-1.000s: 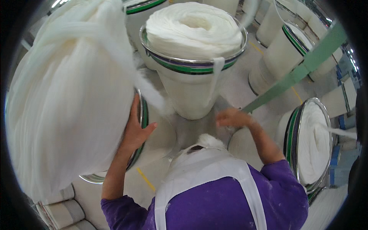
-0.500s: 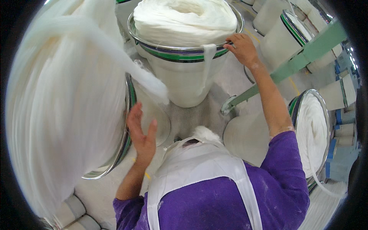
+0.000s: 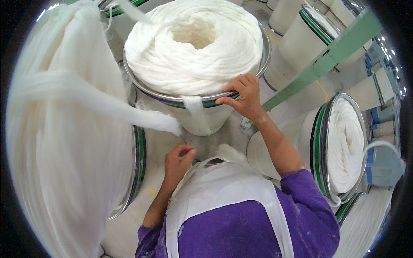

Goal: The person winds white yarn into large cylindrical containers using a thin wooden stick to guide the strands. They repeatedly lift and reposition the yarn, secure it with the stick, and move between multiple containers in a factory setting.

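Observation:
My right hand (image 3: pixel 245 96) grips the metal rim of a large white can (image 3: pixel 215 122), fingers over the edge and thumb outside below it. A thick coil of white fibre sliver (image 3: pixel 150 60) fills this can and rises above its rim. Left of that hand, a short flat tail of sliver (image 3: pixel 195 107) hangs over the rim. My left hand (image 3: pixel 178 163) is closed with curled fingers, in front of my apron; whether anything is in them is hidden. Just above it dangles the loose end of a thick sliver strand (image 3: pixel 159 121), coming from the tall sliver heap (image 3: pixel 64 163) at left.
The heap's can (image 3: pixel 138 163) stands close at left. At right stands another sliver-filled can (image 3: pixel 318 142) with green and dark bands. A pale green slanted bar (image 3: pixel 318 64) crosses between the cans at right. More cans (image 3: pixel 297 38) stand behind on the floor.
The far can and its coil appear nearer and lower, with my right hand still on the rim. My left hand has gone from spread to curled. The dangling strand end sits slightly lower.

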Action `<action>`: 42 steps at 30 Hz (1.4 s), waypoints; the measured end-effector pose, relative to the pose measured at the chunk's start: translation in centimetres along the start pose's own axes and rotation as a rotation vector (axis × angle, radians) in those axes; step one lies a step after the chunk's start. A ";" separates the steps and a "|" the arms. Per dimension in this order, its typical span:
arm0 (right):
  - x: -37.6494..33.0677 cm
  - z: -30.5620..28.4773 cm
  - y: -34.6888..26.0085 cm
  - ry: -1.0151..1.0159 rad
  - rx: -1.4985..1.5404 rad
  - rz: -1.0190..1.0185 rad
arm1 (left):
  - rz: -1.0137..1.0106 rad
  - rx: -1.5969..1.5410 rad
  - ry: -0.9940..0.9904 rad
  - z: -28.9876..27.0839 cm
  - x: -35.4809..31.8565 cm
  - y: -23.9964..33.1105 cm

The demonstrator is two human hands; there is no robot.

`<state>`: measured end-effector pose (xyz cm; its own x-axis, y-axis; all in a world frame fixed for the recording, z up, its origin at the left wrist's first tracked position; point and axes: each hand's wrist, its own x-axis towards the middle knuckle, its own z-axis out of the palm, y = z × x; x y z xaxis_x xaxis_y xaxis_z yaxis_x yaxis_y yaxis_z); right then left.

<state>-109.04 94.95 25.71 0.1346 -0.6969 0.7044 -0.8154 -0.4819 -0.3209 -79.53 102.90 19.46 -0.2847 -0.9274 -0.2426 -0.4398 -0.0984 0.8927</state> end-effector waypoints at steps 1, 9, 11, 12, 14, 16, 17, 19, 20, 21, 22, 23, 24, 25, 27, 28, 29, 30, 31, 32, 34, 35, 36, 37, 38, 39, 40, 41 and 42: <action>0.0 -0.2 0.1 -0.017 0.012 0.026 | -0.010 0.034 0.111 -0.8 -1.2 0.3; -4.2 1.4 -3.2 0.072 0.253 0.106 | 0.739 -0.438 0.483 -3.2 0.7 8.1; -7.4 1.9 -5.5 -0.294 0.438 0.449 | 0.689 -0.653 0.350 -2.5 1.8 9.6; -8.1 3.0 -6.0 -0.360 0.411 0.529 | 0.613 -0.699 0.254 -2.4 1.5 9.7; -8.9 5.2 -6.1 -0.458 0.434 0.724 | 0.575 -0.672 0.231 -1.7 0.7 9.0; -8.7 7.2 -5.6 -0.519 0.579 0.795 | 0.463 -0.640 0.128 -1.2 -0.8 7.0; -8.4 8.3 -5.3 -0.550 0.673 0.751 | 0.417 -0.530 0.096 -1.0 -1.5 5.8; -7.7 10.0 -5.2 -0.621 0.871 0.723 | 0.246 -0.308 -0.012 -0.9 -2.6 3.3; -7.4 10.5 -5.4 -0.673 0.970 0.767 | 0.190 -0.278 -0.027 -1.0 -2.9 2.2; -7.3 10.9 -5.6 -0.714 1.095 0.761 | 0.116 -0.238 -0.029 -1.1 -2.9 1.2; -7.2 11.0 -5.9 -0.722 1.177 0.816 | 0.140 -0.265 0.044 -1.0 -2.6 0.5; -7.4 10.9 -6.4 -0.729 1.276 0.839 | 0.150 -0.285 0.127 -0.9 -2.3 -0.1; -7.7 10.7 -6.8 -0.735 1.378 0.862 | 0.129 -0.289 0.198 -0.9 -1.7 -0.4; -8.2 10.5 -7.3 -0.793 1.387 0.856 | 0.253 -0.263 0.249 -0.7 -1.1 -0.5; -9.8 9.7 -8.1 -0.912 1.393 0.852 | 0.406 -0.215 0.311 -0.3 0.1 -0.2; -10.7 9.4 -8.5 -0.923 1.460 0.796 | 0.374 -0.319 0.233 -0.1 0.6 0.2; -11.8 9.0 -8.9 -0.928 1.520 0.746 | 0.307 -0.450 0.132 0.3 1.0 0.8; -12.8 8.8 -9.2 -0.922 1.617 0.667 | 0.280 -0.586 0.009 0.6 1.3 1.5; -13.8 8.5 -9.3 -0.942 1.528 0.676 | 0.149 -0.646 -0.087 0.8 1.3 2.3; -14.7 8.3 -9.2 -0.953 1.477 0.656 | 0.058 -0.711 -0.203 0.7 1.6 3.3; -16.1 7.2 -8.3 -0.928 1.413 0.453 | 0.091 -0.781 -0.205 1.8 1.6 5.2; -16.6 6.4 -7.6 -0.973 1.347 0.527 | 0.050 -0.790 -0.140 2.3 1.6 6.2; -17.1 5.3 -6.8 -1.000 1.315 0.553 | 0.006 -0.779 -0.085 2.6 1.4 7.0; -17.4 4.3 -6.0 -1.075 1.209 0.627 | -0.040 -0.766 -0.019 3.1 1.2 7.6; -17.7 3.4 -5.6 -1.057 1.261 0.667 | -0.020 -0.752 0.030 3.9 1.4 8.3; -18.0 2.8 -5.5 -1.084 1.236 0.753 | -0.019 -0.775 0.075 4.5 1.4 8.7; -18.3 2.5 -5.2 -1.096 1.268 0.806 | -0.020 -0.796 0.120 5.0 1.5 9.1; -18.8 2.5 -4.8 -1.080 1.248 0.785 | -0.024 -0.815 0.168 5.3 1.5 9.3; -19.6 2.8 -4.5 -1.035 1.326 0.718 | -0.017 -0.776 0.244 5.6 1.7 9.4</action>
<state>-106.39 109.28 11.58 0.6743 -0.6971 -0.2439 -0.0022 0.3283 -0.9446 -88.90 102.40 25.36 -0.0506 -0.9671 -0.2493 0.2987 -0.2528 0.9202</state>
